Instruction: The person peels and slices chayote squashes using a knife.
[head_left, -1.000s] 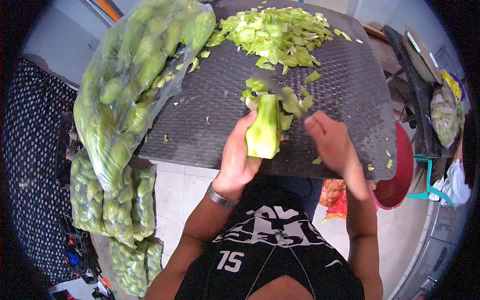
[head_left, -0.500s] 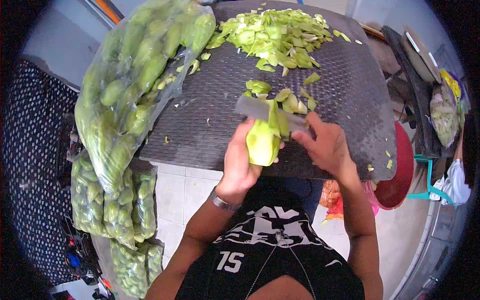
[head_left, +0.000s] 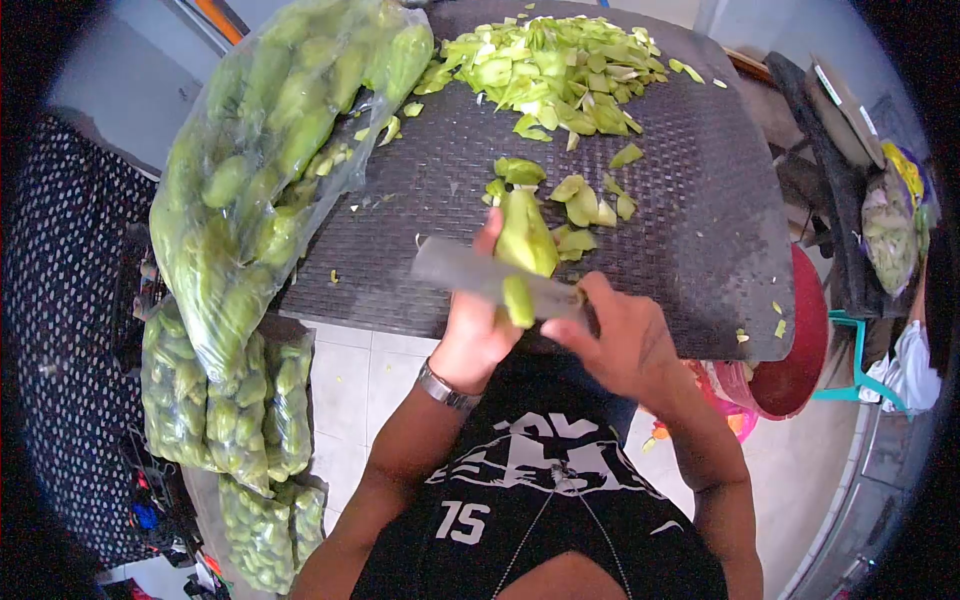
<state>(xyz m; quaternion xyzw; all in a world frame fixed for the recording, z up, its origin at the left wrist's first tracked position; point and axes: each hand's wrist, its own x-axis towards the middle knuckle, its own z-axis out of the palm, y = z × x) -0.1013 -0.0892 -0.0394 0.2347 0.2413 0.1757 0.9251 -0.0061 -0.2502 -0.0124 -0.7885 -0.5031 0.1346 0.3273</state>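
Note:
My left hand (head_left: 480, 328) is wrapped round a pale green, partly peeled chayote (head_left: 527, 236), held over the table's near edge. In my right hand (head_left: 622, 342) is a broad-bladed knife (head_left: 452, 268), its blade pointing left across the near end of the chayote. A piece of green peel (head_left: 517, 302) hangs at the blade, close to my left fingers. Just beyond the chayote lie loose peel pieces (head_left: 578, 200). The knife's handle is mostly hidden inside my right fingers.
A heap of peelings (head_left: 550, 75) covers the far part of the dark woven-top table (head_left: 690, 220). A large clear bag of chayotes (head_left: 270, 150) lies along its left side, with smaller filled bags (head_left: 235, 420) below. A red tub (head_left: 800, 350) and teal stool (head_left: 850, 370) stand right.
The knife has come down toward me and to the left, from the chayote's far end to its near end. The chayote has tipped and shifted slightly away from me.

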